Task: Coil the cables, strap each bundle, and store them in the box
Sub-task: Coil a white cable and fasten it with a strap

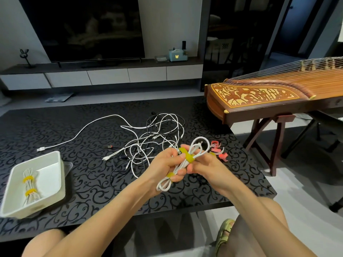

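Observation:
Both hands hold a coiled white cable bundle (pixel 196 147) above the black patterned table (pixel 92 182). My left hand (pixel 165 164) grips its lower half, where one yellow strap (pixel 169 175) shows between the fingers. My right hand (pixel 204 164) pinches the bundle at a second yellow strap (pixel 187 155) wrapped round its middle. A white box (pixel 55 175) stands at the table's left front; inside lies another white bundle (pixel 30 188) tied with two yellow straps. A tangle of loose white and black cables (pixel 157 134) lies spread beyond my hands.
Several pink straps (pixel 217 148) lie on the table just right of my hands. A clear lid (pixel 67 166) sticks out from under the box. A wooden zither (pixel 278 93) on a stand stands close at the right. A TV console runs along the far wall.

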Demonstrator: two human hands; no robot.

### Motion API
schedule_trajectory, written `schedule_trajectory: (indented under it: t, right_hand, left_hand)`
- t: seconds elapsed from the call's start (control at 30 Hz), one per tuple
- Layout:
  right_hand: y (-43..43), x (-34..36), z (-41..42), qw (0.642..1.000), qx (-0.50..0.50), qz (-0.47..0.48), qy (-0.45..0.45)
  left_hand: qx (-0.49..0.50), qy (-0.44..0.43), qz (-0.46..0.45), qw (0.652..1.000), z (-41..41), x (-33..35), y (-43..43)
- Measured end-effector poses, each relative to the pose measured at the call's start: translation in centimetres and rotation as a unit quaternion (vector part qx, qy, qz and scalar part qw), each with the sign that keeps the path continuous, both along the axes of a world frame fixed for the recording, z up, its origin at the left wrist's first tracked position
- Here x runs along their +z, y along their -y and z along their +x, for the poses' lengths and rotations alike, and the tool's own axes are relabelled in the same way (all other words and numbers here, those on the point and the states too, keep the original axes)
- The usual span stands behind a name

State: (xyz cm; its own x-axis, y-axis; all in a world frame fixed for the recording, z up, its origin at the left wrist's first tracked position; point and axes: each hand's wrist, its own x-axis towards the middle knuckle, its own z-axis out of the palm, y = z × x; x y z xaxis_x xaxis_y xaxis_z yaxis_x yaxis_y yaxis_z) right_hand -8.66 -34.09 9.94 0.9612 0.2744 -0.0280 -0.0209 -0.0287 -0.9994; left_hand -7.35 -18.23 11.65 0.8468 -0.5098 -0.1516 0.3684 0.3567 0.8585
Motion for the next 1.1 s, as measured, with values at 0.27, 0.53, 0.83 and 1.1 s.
schedule_trajectory:
  t: [0.27,0.53,0.83,1.1]
  right_hand:
    - [-1.2,-0.5,0.1,0.994,-0.076,0.061,0.042]
    - [-0.6,0.0,-1.7,0.994,-0.104,0.034,0.029]
    - [-2.0,0.6,-1.5,0.967,-0.159,0.155,-0.12]
    - [-3.3,1.2,-1.0,0.96,-0.131,0.132,-0.21]
  left_hand:
    - [0.005,0.031,-0.016,0.999,0.6,0.1,-0.8]
    - [0.065,0.128,0.09,0.986,0.0,-0.5,-0.7]
    - [0.173,0.494,0.437,0.732,-0.6,-2.2,0.6]
    - [0.152,0.596,0.507,0.604,0.1,-3.5,-1.7]
